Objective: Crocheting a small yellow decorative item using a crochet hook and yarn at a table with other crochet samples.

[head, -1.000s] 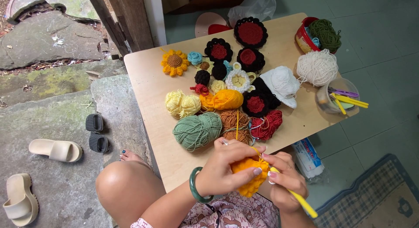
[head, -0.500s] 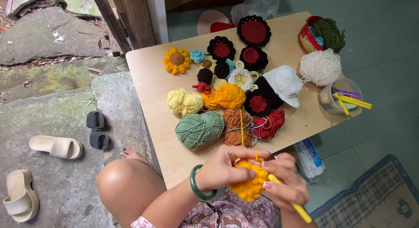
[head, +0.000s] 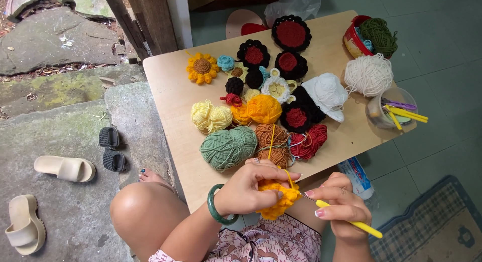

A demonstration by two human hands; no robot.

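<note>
Wooden table [head: 175, 91] behind; left hand [head: 251, 189] pinching yellow crochet piece [head: 278, 198], right hand [head: 339, 207] gripping yellow hook [head: 351, 223].

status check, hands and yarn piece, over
Left hand grips yellow crochet piece. Right hand holds yellow hook, tip at the piece. Yarn strand runs to table; nothing blocking.

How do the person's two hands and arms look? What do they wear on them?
Both forearms are bare, with no sleeves in view. The left hand has a smooth dark green bangle around the wrist and a small ring on one finger. The right hand wears no bracelet that can be seen. The fingernails on both hands are painted a pale pink colour.
</note>
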